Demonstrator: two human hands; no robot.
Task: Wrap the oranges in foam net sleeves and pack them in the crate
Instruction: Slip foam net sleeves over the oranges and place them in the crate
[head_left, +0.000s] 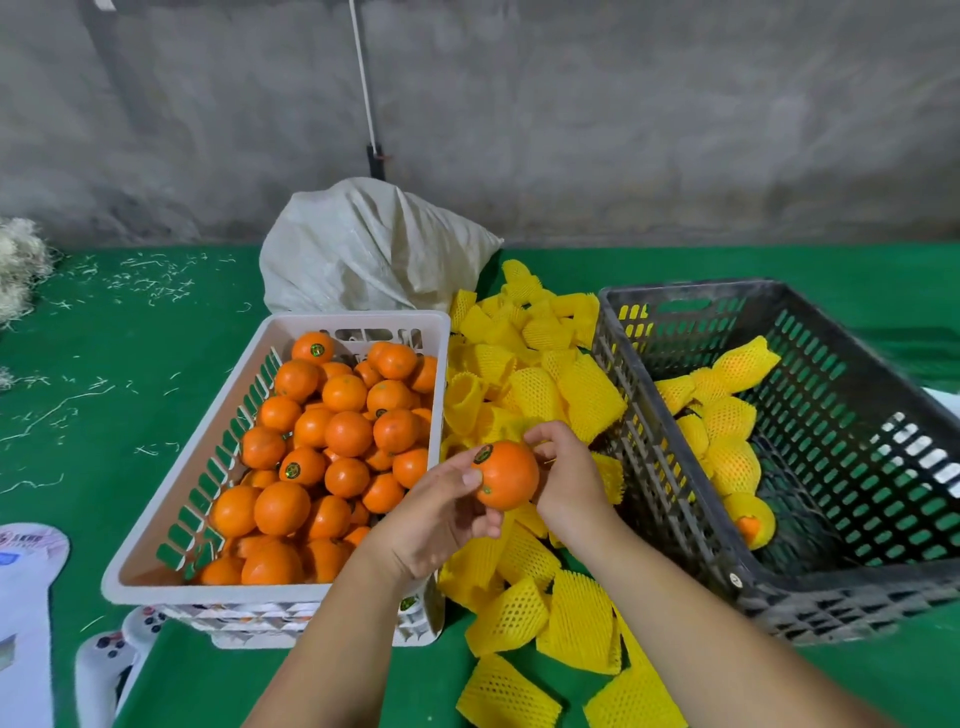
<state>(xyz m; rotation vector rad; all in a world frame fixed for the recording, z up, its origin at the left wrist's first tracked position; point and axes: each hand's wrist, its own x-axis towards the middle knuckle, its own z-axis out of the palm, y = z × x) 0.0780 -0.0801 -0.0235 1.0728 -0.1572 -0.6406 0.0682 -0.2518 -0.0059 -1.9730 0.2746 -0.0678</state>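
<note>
Left hand (441, 512) grips a bare orange (506, 475), thumb on its near face, fingers curled under; a dark round sticker shows on the fruit's upper left. Right hand (563, 470) sits against the orange's right side, fingers bent behind it. Their tips are hidden by the fruit, so I cannot tell whether they pinch a sleeve or only rest on the orange.

The orange is held above the loose pile of yellow foam net sleeves (524, 395), which lies on the green surface (114, 405) between the two containers. The near sleeves run off the bottom edge.

White basket (270, 592), left: heaped with unwrapped oranges (332, 441), lower layers hidden by the top ones. Its near right corner is covered by the left forearm.

Black crate (675, 467), right: holds a row of wrapped oranges (727, 431) along its left wall; the nearest one shows orange peel at its open end. The crate's far right side is cut off by the frame.

Behind the basket a pale woven sack (363, 249), contents unseen. At the left edge, pale fibrous scraps and white objects, cropped, not identifiable.
</note>
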